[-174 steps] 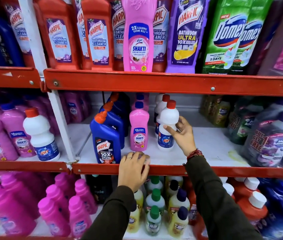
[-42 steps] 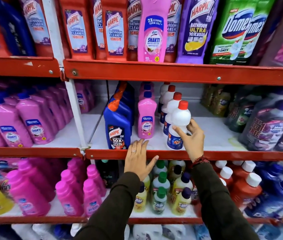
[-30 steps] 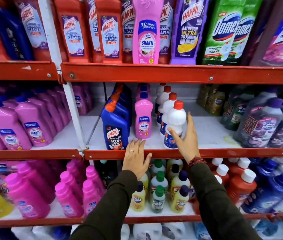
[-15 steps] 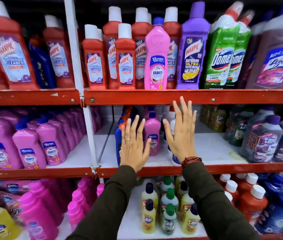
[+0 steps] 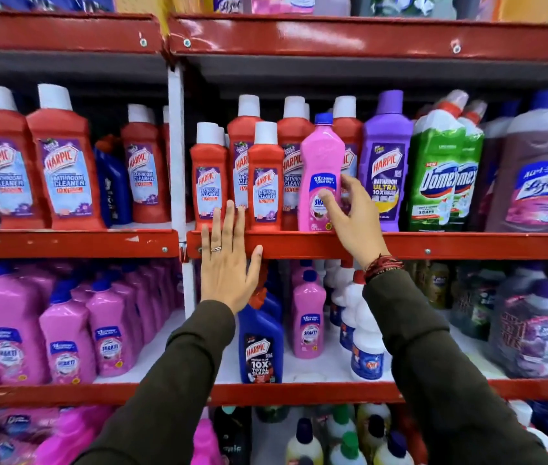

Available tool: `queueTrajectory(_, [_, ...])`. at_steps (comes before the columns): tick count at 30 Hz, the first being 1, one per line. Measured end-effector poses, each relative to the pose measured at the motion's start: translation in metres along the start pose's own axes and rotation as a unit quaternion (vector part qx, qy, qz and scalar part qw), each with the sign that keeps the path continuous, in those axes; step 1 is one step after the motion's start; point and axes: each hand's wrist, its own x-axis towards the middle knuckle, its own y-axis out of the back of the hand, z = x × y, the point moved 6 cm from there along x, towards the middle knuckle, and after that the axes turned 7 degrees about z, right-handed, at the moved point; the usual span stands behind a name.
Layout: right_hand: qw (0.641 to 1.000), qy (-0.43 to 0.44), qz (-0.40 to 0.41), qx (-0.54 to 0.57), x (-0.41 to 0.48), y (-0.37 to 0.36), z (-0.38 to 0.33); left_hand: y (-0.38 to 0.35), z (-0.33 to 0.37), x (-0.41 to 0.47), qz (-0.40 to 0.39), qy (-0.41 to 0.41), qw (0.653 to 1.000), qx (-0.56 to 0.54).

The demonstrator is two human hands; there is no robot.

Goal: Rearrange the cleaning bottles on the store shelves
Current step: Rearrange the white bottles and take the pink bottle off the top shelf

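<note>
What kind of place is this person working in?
Most likely a shop's cleaning-products aisle: long red metal shelves stacked in tiers, rows of identical red Harpic bathroom cleaner bottles facing outward, and many matching pink Shakti bottles on the tier below.

Both arms reach up and forward, left hand [image 5: 229,263] flat with fingers spread (ring visible), right hand [image 5: 354,218] half-curled, fingers parted.

Shakti btl [image 5: 321,176] btwn Harpic btls [image 5: 265,182], Domex [image 5: 437,182] further rt

Single head view, close, facing shelves [image 5: 400,245] straight on.
</note>
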Motion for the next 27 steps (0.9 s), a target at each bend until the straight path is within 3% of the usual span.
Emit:
queueTrajectory(7, [0.995,-0.065,-0.021,0.072,0.011,-0.006,0.01,-0.003,-0.001,0.0,0.003,-0.007,1.0,0.01])
queueTrajectory(17, [0.99,-0.031,0.033,0.131,0.028,0.007,-0.012,-0.004,-0.002,0.0,0.006,-0.011,1.0,0.011])
queueTrajectory(27, [0.978,-0.063,0.002,0.201,-0.001,0.022,-0.023,0.002,-0.002,-0.002,0.008,-0.004,1.0,0.012])
